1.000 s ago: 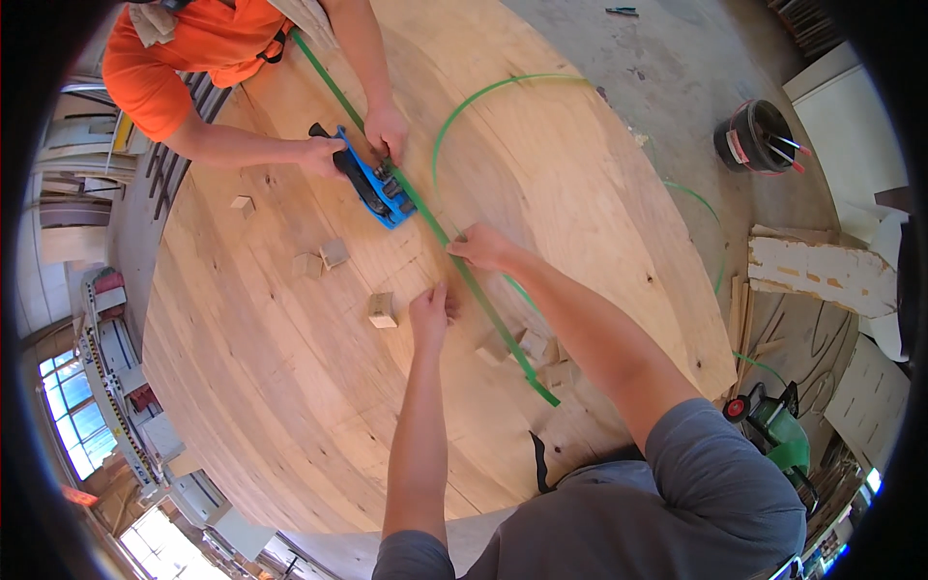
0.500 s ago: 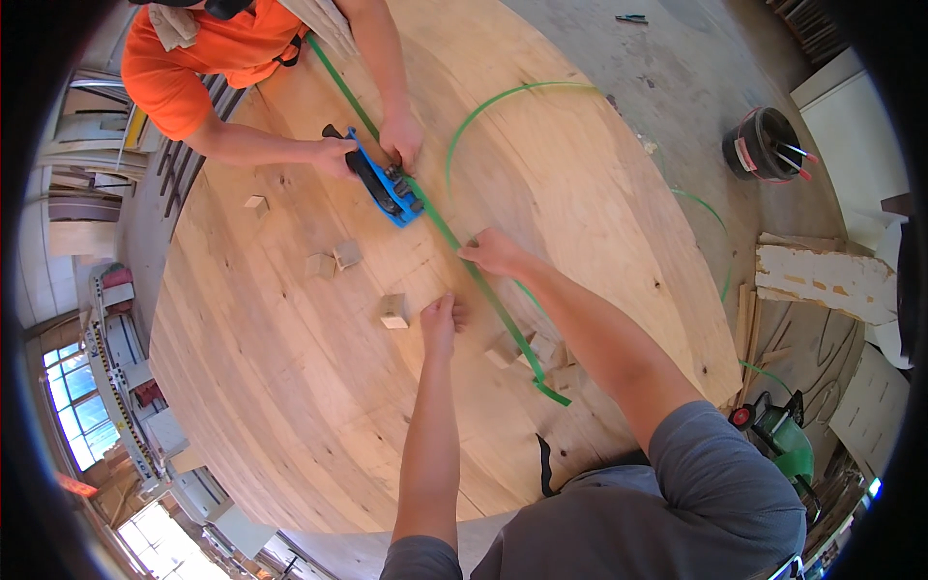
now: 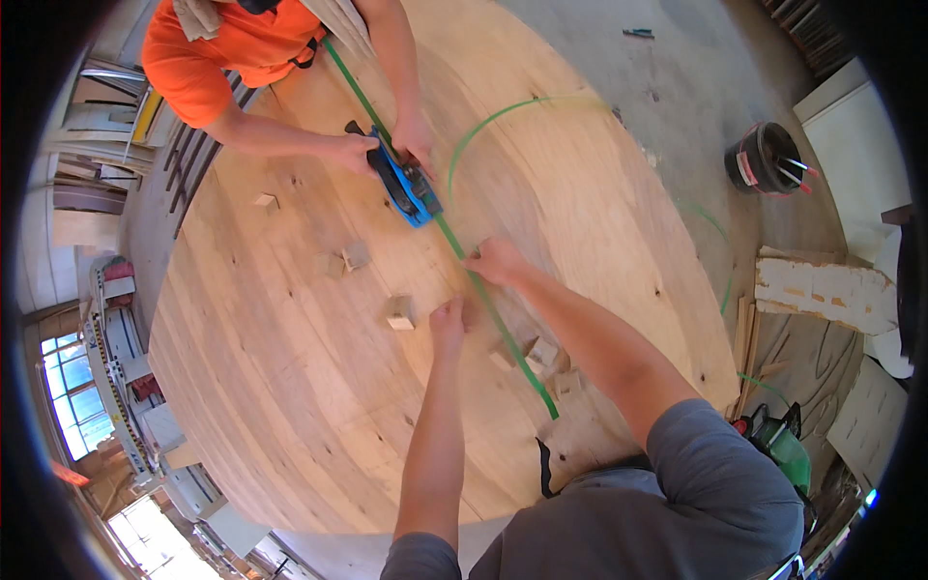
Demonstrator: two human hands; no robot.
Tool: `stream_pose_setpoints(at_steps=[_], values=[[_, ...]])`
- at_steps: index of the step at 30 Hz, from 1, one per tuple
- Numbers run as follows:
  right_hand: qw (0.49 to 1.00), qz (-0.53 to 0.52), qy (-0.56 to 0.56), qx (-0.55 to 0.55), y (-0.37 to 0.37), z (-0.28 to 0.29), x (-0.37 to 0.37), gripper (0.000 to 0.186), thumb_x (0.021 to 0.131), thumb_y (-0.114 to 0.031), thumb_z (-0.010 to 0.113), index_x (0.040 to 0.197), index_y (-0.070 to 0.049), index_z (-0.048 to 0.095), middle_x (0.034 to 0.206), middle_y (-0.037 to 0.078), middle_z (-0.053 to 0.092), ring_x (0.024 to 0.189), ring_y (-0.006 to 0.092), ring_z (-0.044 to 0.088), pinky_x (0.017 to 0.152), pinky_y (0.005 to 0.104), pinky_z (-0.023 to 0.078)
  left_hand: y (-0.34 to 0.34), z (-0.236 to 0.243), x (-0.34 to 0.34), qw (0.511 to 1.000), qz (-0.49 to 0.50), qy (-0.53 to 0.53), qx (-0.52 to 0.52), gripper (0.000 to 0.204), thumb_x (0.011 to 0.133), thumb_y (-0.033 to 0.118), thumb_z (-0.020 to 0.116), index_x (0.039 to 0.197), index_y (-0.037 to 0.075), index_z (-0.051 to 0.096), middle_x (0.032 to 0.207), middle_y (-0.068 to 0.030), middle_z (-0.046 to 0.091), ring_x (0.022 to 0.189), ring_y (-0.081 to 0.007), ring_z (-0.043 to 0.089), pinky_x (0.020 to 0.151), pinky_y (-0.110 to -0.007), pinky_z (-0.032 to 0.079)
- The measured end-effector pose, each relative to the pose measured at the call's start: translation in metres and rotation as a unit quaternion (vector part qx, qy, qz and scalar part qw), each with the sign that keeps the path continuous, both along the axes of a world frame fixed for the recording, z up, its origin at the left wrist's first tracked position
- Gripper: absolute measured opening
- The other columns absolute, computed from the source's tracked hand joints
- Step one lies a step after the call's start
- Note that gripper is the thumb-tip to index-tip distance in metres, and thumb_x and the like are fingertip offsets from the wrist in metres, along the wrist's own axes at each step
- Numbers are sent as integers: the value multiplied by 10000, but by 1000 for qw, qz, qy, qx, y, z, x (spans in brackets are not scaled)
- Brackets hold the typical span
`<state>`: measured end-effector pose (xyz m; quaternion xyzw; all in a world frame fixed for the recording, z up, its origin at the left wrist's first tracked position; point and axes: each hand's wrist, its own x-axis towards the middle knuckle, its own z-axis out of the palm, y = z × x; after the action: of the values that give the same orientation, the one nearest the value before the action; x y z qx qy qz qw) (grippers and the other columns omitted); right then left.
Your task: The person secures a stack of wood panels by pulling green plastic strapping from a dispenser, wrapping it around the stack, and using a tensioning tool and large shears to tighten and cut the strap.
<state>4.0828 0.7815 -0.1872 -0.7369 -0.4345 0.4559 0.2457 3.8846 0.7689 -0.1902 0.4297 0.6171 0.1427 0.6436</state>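
Observation:
A green strap [image 3: 494, 311] runs lengthwise over the large wooden surface. My right hand [image 3: 496, 261] pinches it between thumb and fingers, just short of a blue strapping tool [image 3: 401, 193]. My left hand [image 3: 448, 324] hovers closed to the left of the strap, beside a small wood block [image 3: 399, 312]; whatever its curled fingers hold, if anything, is hidden. Across from me, a co-worker in an orange shirt has one hand [image 3: 356, 153] on the tool's black handle and the other [image 3: 414, 140] at its front, by the strap.
Small wood blocks [image 3: 356, 254] lie left of the strap, and several more [image 3: 541, 351] sit by my right forearm. A loop of green strap [image 3: 503, 113] arcs off the far right edge. On the floor stand a black bucket [image 3: 764, 158] and a green machine [image 3: 785, 454].
The co-worker's hands and the strapping tool appear shifted slightly right and nearer me. The strap's near end, folded over before, now lies straight. My right hand keeps its pinch.

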Motion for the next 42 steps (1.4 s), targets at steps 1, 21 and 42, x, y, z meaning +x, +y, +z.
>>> stream_pose_setpoints(at_steps=[1, 21, 42], values=[[1000, 2, -4, 4, 1, 0, 0, 422, 794, -432, 706, 837, -12, 735, 817, 229, 690, 780, 360, 685, 726, 438, 529, -7, 2, 2, 1000, -7, -10, 9, 365, 998, 344, 525, 876, 19, 641, 737, -62, 672, 522, -105, 571, 451, -241, 414], [874, -238, 415, 80, 88, 0, 41, 302, 993, -230, 488, 1147, 6, 596, 844, 113, 677, 640, 143, 615, 512, 257, 466, -48, 79, 61, 877, -26, 172, 448, 316, 868, 211, 656, 1112, 14, 617, 786, -120, 642, 685, -222, 619, 653, -353, 499], [901, -213, 376, 19, -194, 92, 23, 228, 1032, -162, 466, 1104, -12, 621, 760, 35, 596, 591, 62, 512, 486, 221, 364, -83, 70, 101, 976, 45, -65, 204, 217, 922, 187, 615, 925, -26, 658, 820, -103, 667, 781, -188, 630, 729, -341, 514]])
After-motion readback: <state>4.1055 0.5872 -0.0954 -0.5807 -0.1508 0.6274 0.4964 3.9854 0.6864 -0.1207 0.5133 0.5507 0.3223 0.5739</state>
